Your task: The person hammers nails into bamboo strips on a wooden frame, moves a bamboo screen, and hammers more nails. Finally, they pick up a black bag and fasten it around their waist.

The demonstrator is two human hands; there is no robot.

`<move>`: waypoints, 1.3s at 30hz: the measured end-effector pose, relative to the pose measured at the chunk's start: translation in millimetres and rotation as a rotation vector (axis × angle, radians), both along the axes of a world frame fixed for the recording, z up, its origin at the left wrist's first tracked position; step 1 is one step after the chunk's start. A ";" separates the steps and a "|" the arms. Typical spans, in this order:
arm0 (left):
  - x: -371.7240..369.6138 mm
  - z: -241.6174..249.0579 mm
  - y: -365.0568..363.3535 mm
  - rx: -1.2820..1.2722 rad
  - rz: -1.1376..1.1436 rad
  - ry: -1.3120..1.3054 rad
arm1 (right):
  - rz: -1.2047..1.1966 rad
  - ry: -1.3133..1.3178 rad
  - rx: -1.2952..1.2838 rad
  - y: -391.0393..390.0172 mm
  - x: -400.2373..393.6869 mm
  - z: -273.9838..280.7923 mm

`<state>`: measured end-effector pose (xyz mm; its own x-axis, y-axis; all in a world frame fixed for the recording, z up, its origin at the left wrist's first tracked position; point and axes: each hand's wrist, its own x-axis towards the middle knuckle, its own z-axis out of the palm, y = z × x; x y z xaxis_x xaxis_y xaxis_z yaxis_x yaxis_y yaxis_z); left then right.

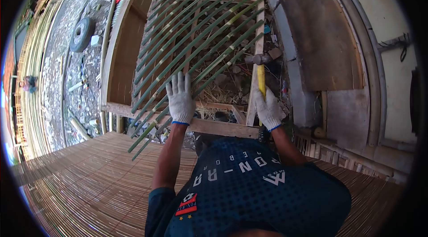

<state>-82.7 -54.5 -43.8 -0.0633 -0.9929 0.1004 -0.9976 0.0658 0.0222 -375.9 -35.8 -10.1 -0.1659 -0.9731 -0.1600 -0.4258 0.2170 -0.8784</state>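
While the right grip [267, 108] closes around the handle of the upright-in-view hammer [261, 80] right of centre, along the wooden rail [252, 103], the left grip [181, 103], fingers slightly spread, is nearer the lower-left ends of the diagonal green slats [142, 138].

yellow-handled hammer [261, 76], diagonal green strips [228, 22]

Your wide lens bent the edges into black corners; soft daylight glared far left, while the middle stayed dimmer.
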 end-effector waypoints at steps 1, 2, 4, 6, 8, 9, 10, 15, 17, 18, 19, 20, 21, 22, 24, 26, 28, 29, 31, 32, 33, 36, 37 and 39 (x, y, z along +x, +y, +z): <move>1.2 -1.6 -0.8 -0.015 -0.028 0.034 | -0.011 0.006 0.030 -1.5 -1.5 -1.7; 3.3 -2.9 -1.6 -0.031 -0.058 0.066 | 0.034 0.039 0.049 -1.8 -4.5 -9.3; 7.5 1.2 -1.4 -0.022 -0.116 0.057 | 0.045 0.018 0.086 -2.2 -4.6 -22.8; 9.5 8.5 0.9 0.005 -0.139 0.168 | 0.050 0.045 0.101 -2.6 -3.4 -33.0; 16.6 12.0 1.1 0.020 -0.178 0.286 | 0.050 0.120 0.081 -5.6 2.6 -32.3; 20.4 12.5 -3.3 0.011 -0.164 0.272 | 0.050 0.167 0.112 -6.9 4.8 -30.5; 23.7 11.6 -9.2 0.004 -0.157 0.259 | 0.044 0.214 0.146 -7.3 9.1 -21.3; 42.1 -0.7 -70.2 -0.067 -0.062 0.221 | -0.057 0.340 0.038 -1.6 24.2 -20.6; 41.7 12.8 -89.7 -0.017 -0.095 0.216 | -0.066 0.428 0.047 -2.5 26.3 -21.4; 41.6 11.1 -97.3 -0.030 -0.097 0.230 | -0.070 0.472 0.055 -2.5 27.8 -20.7; 42.1 8.9 -104.7 -0.041 -0.099 0.244 | -0.071 0.518 0.068 -2.9 30.8 -18.1; 43.0 6.3 -112.9 -0.054 -0.093 0.243 | -0.072 0.564 0.084 -3.1 34.0 -15.1; 43.9 3.5 -122.6 -0.067 -0.089 0.243 | -0.073 0.610 0.102 -3.6 37.9 -12.9; 44.8 2.1 -128.9 -0.076 -0.088 0.243 | -0.086 0.615 0.086 -1.4 42.2 -12.4; 46.9 -0.9 -130.5 -0.055 -0.121 0.246 | -0.090 0.638 0.046 -3.9 44.7 -11.8; 49.1 3.9 -135.1 -0.037 -0.139 0.275 | -0.096 0.675 0.001 -7.1 40.5 -22.7; 50.3 4.0 -136.5 -0.014 -0.156 0.296 | -0.092 0.717 0.030 -4.9 37.3 -28.6; 52.1 5.4 -137.4 -0.009 -0.163 0.305 | -0.098 0.718 0.048 -4.4 38.3 -28.3; 55.3 9.7 -135.4 -0.012 -0.167 0.330 | -0.112 0.717 0.074 -7.2 40.0 -27.3; 55.0 12.1 -134.8 -0.017 -0.164 0.334 | -0.117 0.679 0.058 -8.6 37.2 -33.8; 55.7 13.5 -135.6 -0.021 -0.162 0.339 | -0.122 0.680 0.057 -9.3 36.0 -36.8; 53.9 10.6 -135.8 -0.138 -0.059 0.374 | -0.138 0.691 0.062 -8.6 42.4 -27.4; 53.0 10.5 -135.6 -0.169 -0.016 0.383 | -0.141 0.696 0.059 -8.8 42.9 -28.4; 52.8 2.1 -144.7 -0.158 0.010 0.358 | -0.147 0.700 0.049 -5.8 40.7 -33.5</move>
<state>-29.9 -199.2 -41.8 0.0134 -0.9640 0.2656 -0.9294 0.0860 0.3590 -335.2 -41.5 -43.6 -0.3740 -0.9273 -0.0111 -0.8493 0.3473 -0.3975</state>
